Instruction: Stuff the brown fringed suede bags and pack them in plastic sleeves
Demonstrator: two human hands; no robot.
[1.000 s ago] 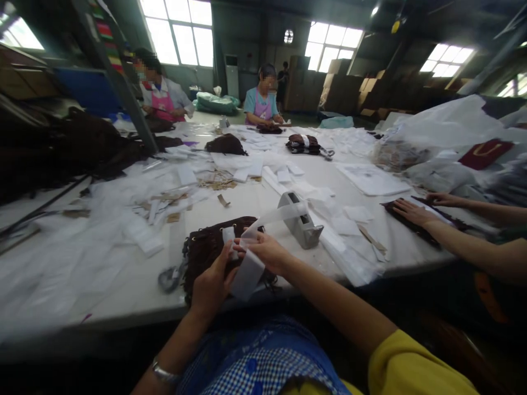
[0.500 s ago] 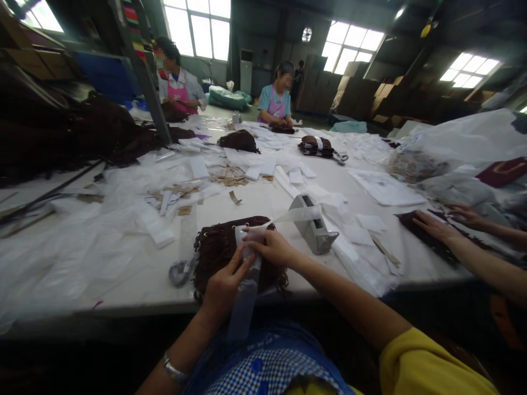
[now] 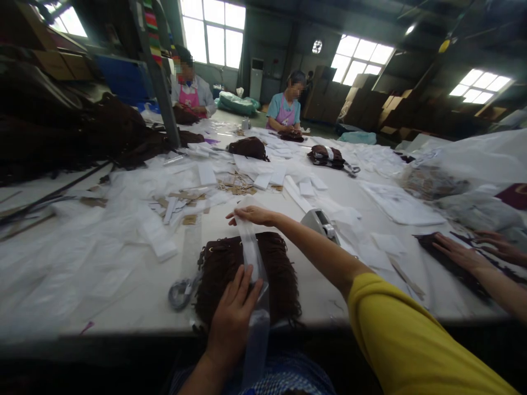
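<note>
A dark brown fringed bag (image 3: 280, 277) with small metal eyelets lies flat on the table before me. Across its middle runs a clear plastic strip (image 3: 248, 247), its lower end hanging over the table's front edge. My left hand (image 3: 234, 304) rests on the bag and strip, fingers stretched out. Just beyond the bag's far edge, my right hand (image 3: 256, 215) has the far end of the strip at its fingers; the exact grip is partly hidden. A grey coil (image 3: 179, 293) lies left of the bag. Partly behind my right arm stands a grey tape dispenser (image 3: 318, 220).
Clear bags and white sheets (image 3: 160, 238) cover the left side, with brown paper scraps (image 3: 236, 184) behind. A co-worker's hands (image 3: 461, 255) press on another brown item at right. Two people work across the table. A metal post (image 3: 164, 104) rises at left.
My right hand has moved away from me, past the bag's far edge, with the strip's end. My left hand has flattened onto the bag. The view has shifted slightly.
</note>
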